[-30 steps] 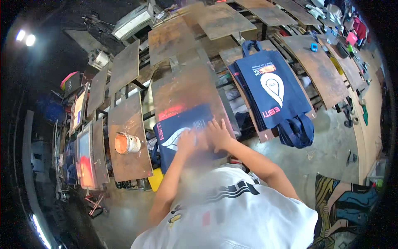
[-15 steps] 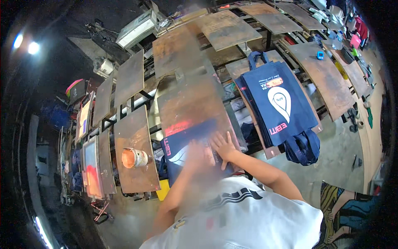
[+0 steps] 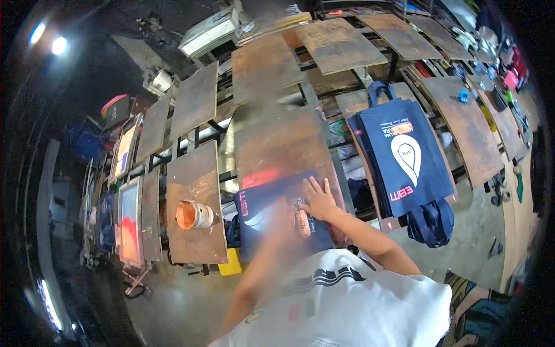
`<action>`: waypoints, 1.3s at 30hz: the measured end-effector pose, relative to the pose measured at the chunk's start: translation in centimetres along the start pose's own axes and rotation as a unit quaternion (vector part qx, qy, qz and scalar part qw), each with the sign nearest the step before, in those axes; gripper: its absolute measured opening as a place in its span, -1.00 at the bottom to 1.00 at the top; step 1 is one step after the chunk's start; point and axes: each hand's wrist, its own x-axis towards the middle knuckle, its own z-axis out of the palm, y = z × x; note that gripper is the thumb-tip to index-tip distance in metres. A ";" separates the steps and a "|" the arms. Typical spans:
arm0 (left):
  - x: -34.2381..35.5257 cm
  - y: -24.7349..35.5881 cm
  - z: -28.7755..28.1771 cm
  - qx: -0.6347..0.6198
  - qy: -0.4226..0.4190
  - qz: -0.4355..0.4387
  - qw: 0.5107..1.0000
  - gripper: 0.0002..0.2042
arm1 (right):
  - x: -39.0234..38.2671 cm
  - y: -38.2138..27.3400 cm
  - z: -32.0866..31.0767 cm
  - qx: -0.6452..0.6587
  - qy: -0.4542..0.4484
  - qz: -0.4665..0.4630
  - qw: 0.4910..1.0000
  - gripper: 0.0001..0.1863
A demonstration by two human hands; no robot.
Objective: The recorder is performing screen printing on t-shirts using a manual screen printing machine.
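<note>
A navy fabric bag (image 3: pixel 312 237) with pink and white print lies flat on the middle wooden board (image 3: pixel 277 139), its top edge beside a red-stained patch. My right hand (image 3: pixel 317 199) rests open on the bag's upper right, fingers spread near a printed orange mark. My left hand (image 3: pixel 277 217) is over the middle of the bag, its fingers lost in a hazy blur. To the right, a stack of navy bags (image 3: pixel 393 179) with white drop-shaped prints lies on another board, handles hanging over the near end.
A paint-streaked bucket (image 3: pixel 193 214) stands on the left board (image 3: pixel 191 248). Screen frames (image 3: pixel 130 202) lean farther left, above a concrete floor (image 3: pixel 162 306). Rows of rusty boards (image 3: pixel 335 43) stretch behind, with a white machine (image 3: pixel 205 37) at the back and assorted clutter (image 3: pixel 509 81) at the far right.
The view has shifted, so the boards appear further right. Both hands stay on the bag; my right hand has slid a little on it, and more of the orange printed mark shows below it.
</note>
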 end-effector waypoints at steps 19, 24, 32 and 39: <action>-0.8 0.2 -1.0 -0.063 0.012 -0.006 0.998 0.62 | -2.6 -0.5 -1.7 -0.041 -0.070 -0.036 0.996 0.18; -0.5 -0.1 -1.4 -0.027 -0.034 -0.017 0.999 0.63 | -6.0 -0.9 -0.8 -0.149 -0.165 -0.096 0.970 0.65; 1.6 -3.2 6.5 0.328 0.388 -0.016 0.861 0.67 | -6.0 -2.9 -3.2 -0.097 -0.208 -0.045 0.972 0.69; -1.0 -2.3 1.9 0.033 0.058 0.020 0.998 0.63 | -5.5 -3.0 -3.8 -0.053 -0.251 -0.011 0.966 0.72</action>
